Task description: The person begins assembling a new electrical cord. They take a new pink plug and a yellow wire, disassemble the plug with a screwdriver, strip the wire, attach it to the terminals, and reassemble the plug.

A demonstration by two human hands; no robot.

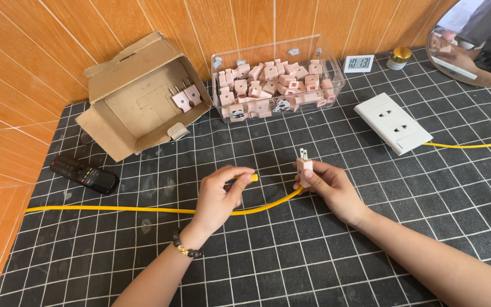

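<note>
My right hand (331, 187) holds a pink two-prong plug (304, 166) upright, prongs pointing away, with a yellow cable (143, 210) leaving its base. The cable curves under both hands and runs left across the black gridded mat. My left hand (220, 196) pinches a small tool with a yellow handle (251, 178), its tip pointing toward the plug a few centimetres away. A dark bead bracelet (186, 247) circles my left wrist.
A clear bin of several pink plugs (277, 85) and an open cardboard box holding two plugs (143, 94) stand at the back. A white socket strip (392, 123) with a yellow lead lies right. A black remote (83, 173) lies left. A small clock (359, 63), a jar and a mirror sit far right.
</note>
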